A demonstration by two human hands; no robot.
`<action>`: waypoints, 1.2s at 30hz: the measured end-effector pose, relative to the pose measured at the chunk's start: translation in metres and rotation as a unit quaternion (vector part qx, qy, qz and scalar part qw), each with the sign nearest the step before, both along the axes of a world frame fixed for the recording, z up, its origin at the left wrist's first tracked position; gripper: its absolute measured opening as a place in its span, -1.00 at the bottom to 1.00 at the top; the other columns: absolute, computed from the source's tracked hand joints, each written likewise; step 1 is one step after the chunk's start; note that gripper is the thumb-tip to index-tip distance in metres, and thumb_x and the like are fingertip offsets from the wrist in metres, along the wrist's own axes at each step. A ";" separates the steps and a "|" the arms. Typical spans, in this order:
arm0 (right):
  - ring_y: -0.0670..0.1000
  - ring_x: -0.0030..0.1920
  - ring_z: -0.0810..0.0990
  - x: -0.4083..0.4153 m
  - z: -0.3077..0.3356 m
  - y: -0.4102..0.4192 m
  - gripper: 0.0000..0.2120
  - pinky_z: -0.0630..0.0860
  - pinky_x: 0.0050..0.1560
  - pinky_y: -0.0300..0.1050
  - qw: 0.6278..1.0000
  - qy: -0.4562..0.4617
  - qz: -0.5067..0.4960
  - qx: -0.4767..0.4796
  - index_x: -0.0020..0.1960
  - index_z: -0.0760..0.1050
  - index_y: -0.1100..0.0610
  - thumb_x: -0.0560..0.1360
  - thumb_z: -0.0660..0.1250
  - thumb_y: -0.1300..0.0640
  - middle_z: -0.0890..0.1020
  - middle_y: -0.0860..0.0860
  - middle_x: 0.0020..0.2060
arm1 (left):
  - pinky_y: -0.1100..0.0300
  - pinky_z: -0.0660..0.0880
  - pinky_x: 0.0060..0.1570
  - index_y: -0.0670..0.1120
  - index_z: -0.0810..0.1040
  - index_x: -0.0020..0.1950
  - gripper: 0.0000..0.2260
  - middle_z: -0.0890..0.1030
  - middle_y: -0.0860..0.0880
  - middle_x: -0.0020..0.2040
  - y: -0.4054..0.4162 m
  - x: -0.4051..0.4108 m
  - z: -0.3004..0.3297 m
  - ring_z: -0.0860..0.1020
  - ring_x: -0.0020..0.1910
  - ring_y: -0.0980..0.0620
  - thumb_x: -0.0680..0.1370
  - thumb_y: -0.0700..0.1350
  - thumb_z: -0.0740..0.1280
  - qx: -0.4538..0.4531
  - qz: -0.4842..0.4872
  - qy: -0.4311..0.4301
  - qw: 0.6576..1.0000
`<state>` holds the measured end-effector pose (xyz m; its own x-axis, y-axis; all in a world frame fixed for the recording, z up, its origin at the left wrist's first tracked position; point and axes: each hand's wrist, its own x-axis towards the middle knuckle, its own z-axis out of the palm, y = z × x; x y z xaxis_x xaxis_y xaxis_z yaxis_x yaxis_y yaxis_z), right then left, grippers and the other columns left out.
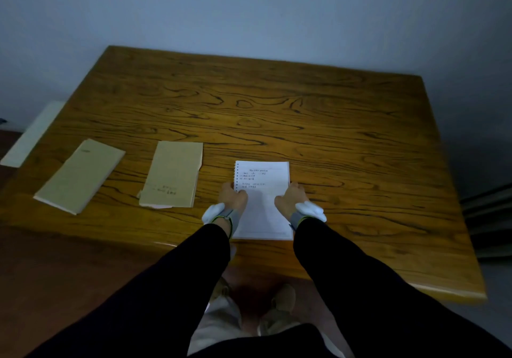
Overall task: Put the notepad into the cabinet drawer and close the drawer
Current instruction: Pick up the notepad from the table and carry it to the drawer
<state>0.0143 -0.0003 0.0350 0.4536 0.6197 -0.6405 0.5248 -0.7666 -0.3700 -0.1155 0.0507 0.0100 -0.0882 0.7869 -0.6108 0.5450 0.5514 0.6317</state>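
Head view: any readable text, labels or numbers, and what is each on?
None can be read out.
Notepad: several lines of handwriting on the upper part of the page, too small and blurred to read.
Middle brown folder: faint handwritten marks near its lower right, illegible.
Left brown folder: a small dark mark near its top edge, illegible.
No brands, numbers or signs show elsewhere.

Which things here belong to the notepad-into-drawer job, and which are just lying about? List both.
Belongs to the job:
white spiral notepad, held at its sides by the left hand and right hand

Just lying about:
tan booklet at the far left
tan folder beside it
wooden table under them

No drawer shows.
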 end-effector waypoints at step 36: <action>0.14 -0.05 0.58 -0.060 0.006 0.049 -0.60 0.49 -0.10 -0.09 0.993 0.079 0.015 0.087 0.25 0.44 0.22 0.55 0.14 -0.01 0.60 0.15 0.14 | 0.18 0.42 -0.27 -0.06 0.39 0.21 -0.68 0.50 -0.06 0.08 0.031 -0.083 0.031 0.49 -0.19 0.07 0.52 -0.35 0.19 0.054 0.098 -0.173 0.979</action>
